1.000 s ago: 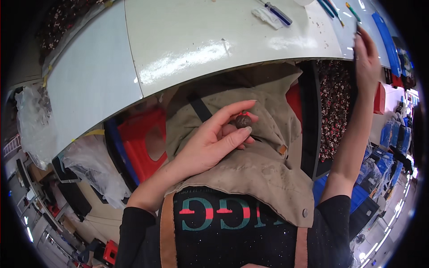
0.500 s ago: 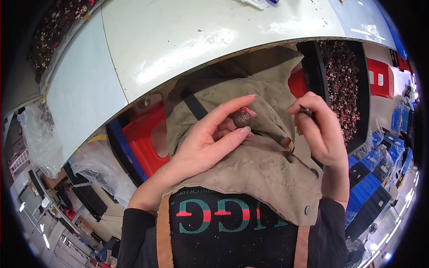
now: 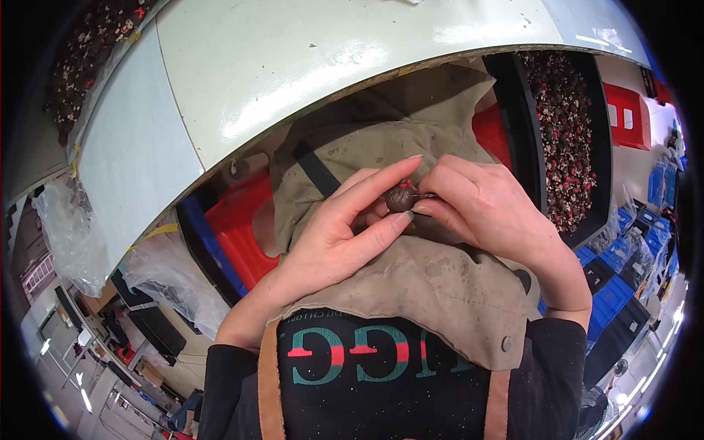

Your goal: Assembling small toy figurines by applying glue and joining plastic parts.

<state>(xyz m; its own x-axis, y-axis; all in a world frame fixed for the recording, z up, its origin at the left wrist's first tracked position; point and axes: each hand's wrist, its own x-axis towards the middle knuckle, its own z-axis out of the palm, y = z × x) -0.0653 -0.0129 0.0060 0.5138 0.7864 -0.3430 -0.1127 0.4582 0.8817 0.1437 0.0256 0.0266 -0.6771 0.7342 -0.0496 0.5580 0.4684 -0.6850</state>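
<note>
A small round brown ball with red bits on top [image 3: 400,198] sits between the thumb and fingers of my left hand [image 3: 337,233], above my lap. My right hand [image 3: 488,205] has come up against its right side, thumb and forefinger pinched on a thin dark pointed tool [image 3: 426,196]. The tool's tip reaches the ball; whether it goes in I cannot tell. The rest of the tool is hidden in my fingers. Under both hands spreads a stained tan apron [image 3: 440,275].
A pale worktable [image 3: 308,81] curves across the front. To the right stands a black bin [image 3: 603,147] full of brown, red and cream pieces, with blue crates [image 3: 609,293] beyond. Red plastic [image 3: 238,227] and clear plastic bags [image 3: 169,282] lie to the left.
My right hand has moved left and brought the tool from well right of the ball up to it. My left hand keeps its hold almost in place.
</note>
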